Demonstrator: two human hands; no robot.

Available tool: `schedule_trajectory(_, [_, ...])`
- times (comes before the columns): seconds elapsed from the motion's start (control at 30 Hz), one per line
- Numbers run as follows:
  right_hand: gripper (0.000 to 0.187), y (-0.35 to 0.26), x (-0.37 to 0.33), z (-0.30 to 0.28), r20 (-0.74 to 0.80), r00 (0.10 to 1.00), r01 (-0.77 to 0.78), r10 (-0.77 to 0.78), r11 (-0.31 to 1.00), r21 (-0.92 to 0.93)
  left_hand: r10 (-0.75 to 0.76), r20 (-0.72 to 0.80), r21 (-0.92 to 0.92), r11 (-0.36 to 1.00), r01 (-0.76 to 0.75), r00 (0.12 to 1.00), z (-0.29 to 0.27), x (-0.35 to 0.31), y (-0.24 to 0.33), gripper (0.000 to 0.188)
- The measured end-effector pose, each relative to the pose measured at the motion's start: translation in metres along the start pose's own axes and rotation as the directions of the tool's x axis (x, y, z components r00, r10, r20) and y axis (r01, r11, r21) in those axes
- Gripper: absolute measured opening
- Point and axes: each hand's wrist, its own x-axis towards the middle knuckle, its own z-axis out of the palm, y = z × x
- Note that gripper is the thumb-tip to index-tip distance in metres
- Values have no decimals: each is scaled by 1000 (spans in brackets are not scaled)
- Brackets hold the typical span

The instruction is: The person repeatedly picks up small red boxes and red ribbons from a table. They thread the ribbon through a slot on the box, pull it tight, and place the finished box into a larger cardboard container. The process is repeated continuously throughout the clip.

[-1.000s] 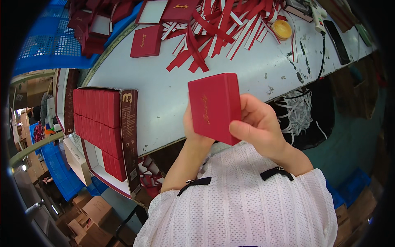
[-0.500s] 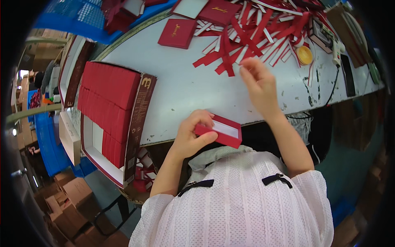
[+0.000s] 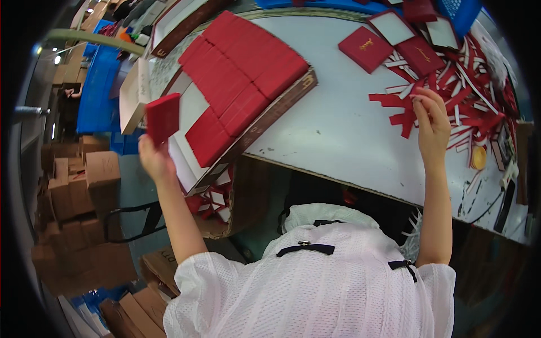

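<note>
My left hand (image 3: 156, 160) is at the left, fingers closed on a small red box (image 3: 163, 117) held upright over the near-left side of a large carton. The carton (image 3: 270, 127) has a dark printed wall, a white inside and rows of red boxes (image 3: 248, 62) packed tightly together. Bare white shows in its left part, beside the held box. At the right, my right hand (image 3: 434, 127) is raised over the table by a heap of red and white ribbon strips (image 3: 473, 104). Its thumb and fingertips are pressed together; whatever lies between them is too small to make out.
Red lids with gold lettering (image 3: 365, 49) lie at the back of the white table (image 3: 338, 118). A yellow tape roll (image 3: 478, 158) is at the right. Below the carton, an open cardboard box (image 3: 248, 197) holds small red and white boxes. Brown cartons (image 3: 73, 191) are stacked at the left.
My left hand has carried the red box from the table's front edge leftward to the carton; its white inside no longer shows. The view has swung left. My right hand remains near the ribbons.
</note>
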Motion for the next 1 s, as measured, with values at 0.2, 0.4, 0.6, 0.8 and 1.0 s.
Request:
schedule_trajectory(0.2, [9, -46, -12, 3, 71, 996, 48, -51, 998, 38, -436, 266, 223, 895, 386, 859, 16, 10, -44, 19])
schedule_trajectory(0.4, [10, -20, -17, 1, 203, 974, -117, 96, 989, 94, -460, 399, 283, 885, 370, 793, 15, 15, -37, 19])
schedule_trajectory(0.6, [14, -47, -17, 3, 215, 927, -367, 307, 861, 351, 166, 442, 519, 754, -402, 882, 101, -29, -1, 17])
schedule_trajectory(0.8, [10, -96, -24, -5, 210, 926, -376, 313, 815, 441, -120, 884, 181, 979, -93, 453, 232, -140, 14, 13])
schedule_trajectory(1.0, [17, -83, -38, -25, 4, 949, 311, -316, 929, -200, -204, 947, 187, 978, 89, 247, 274, -170, 18, 14])
